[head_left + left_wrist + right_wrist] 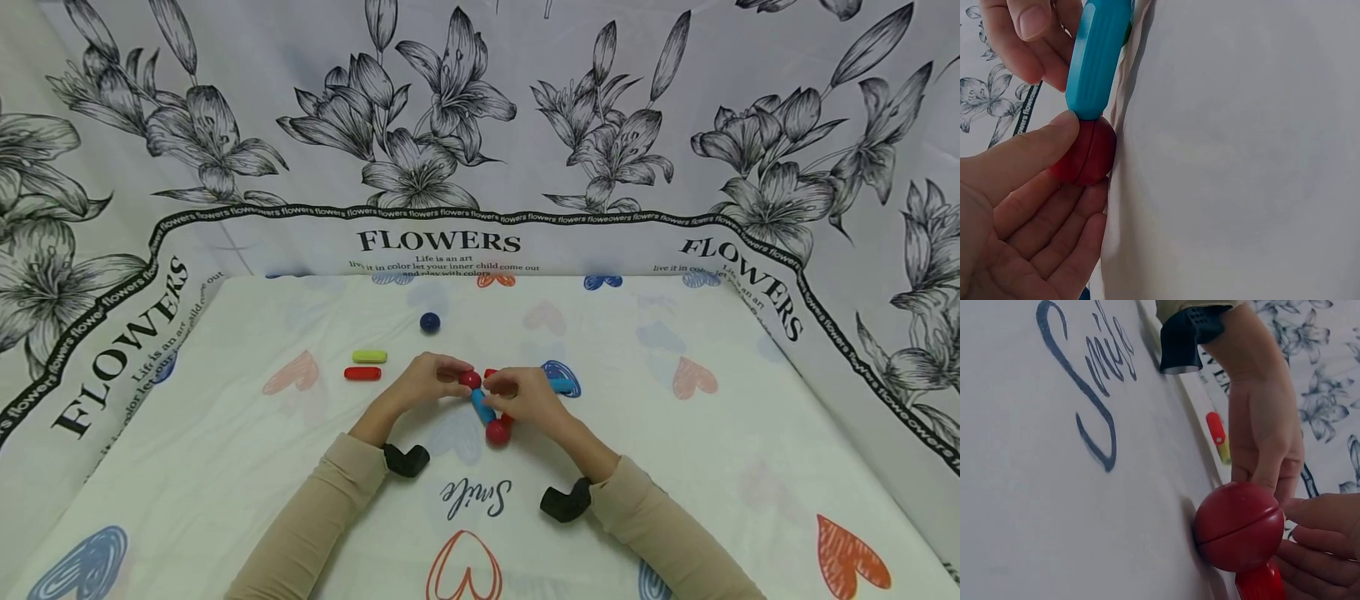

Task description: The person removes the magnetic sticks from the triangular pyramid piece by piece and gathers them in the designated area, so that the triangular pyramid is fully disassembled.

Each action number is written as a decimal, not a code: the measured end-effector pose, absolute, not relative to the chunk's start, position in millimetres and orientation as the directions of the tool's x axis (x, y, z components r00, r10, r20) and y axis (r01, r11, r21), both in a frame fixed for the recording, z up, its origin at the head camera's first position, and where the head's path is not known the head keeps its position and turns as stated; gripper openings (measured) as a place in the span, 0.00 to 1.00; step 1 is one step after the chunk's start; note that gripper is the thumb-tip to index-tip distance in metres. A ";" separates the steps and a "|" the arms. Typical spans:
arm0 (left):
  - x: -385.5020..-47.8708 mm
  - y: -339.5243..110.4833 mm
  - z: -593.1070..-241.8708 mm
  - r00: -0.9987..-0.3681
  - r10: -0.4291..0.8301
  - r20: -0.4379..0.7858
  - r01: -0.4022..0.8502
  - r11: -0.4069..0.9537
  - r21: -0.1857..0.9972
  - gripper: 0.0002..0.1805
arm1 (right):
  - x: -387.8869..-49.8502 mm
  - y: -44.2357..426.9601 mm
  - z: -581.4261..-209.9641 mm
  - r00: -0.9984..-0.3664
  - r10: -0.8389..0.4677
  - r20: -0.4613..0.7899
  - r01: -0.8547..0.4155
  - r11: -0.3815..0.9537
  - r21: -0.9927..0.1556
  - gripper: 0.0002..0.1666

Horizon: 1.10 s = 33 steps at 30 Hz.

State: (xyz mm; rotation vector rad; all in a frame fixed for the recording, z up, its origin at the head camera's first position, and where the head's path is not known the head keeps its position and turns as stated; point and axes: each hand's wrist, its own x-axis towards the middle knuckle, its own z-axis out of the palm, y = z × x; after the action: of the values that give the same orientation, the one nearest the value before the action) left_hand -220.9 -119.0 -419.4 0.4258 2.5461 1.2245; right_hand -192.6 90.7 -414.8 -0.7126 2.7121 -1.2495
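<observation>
My left hand (pixel 426 382) holds a red ball (pixel 470 380) between thumb and fingers; in the left wrist view the thumb presses the red ball (pixel 1094 153) where it meets a blue rod (pixel 1096 59). The blue rod (pixel 482 406) slants down to a second red ball (pixel 497 432), large in the right wrist view (pixel 1239 526), with a red rod (pixel 1261 582) joined to it. My right hand (pixel 528 398) is just right of the blue rod, fingers loosely bent; in the left wrist view this hand (pixel 1025 37) shows no piece between its fingers.
A dark blue ball (pixel 430 323) lies behind the hands. A yellow-green rod (pixel 370 357) and a red rod (pixel 362 374) lie to the left. Past the right hand are another blue rod (pixel 560 386) and a partly hidden red piece (pixel 491 373). A patterned cloth (pixel 300 517) covers the table.
</observation>
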 end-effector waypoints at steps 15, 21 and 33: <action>-222.0 -120.5 -421.0 -0.916 0.383 -0.118 0.139 0.581 0.802 0.21 | -193.1 75.5 -417.2 -0.916 -0.399 0.038 -0.291 0.598 -0.747 0.17; -221.9 -120.7 -420.9 -0.914 0.389 -0.115 0.142 0.573 0.807 0.22 | -195.6 73.9 -416.9 -0.924 -0.383 -0.003 -0.255 0.621 -0.741 0.17; -221.0 -122.9 -421.3 -0.908 0.410 -0.091 0.174 0.565 0.807 0.22 | -195.2 75.5 -418.7 -0.915 -0.404 0.000 -0.274 0.621 -0.735 0.17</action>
State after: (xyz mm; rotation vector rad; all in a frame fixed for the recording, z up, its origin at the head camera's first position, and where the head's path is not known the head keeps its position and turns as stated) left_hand -221.0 -122.9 -421.3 0.4833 2.5321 1.2621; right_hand -195.2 75.5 -418.7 -0.5644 2.6764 -1.1713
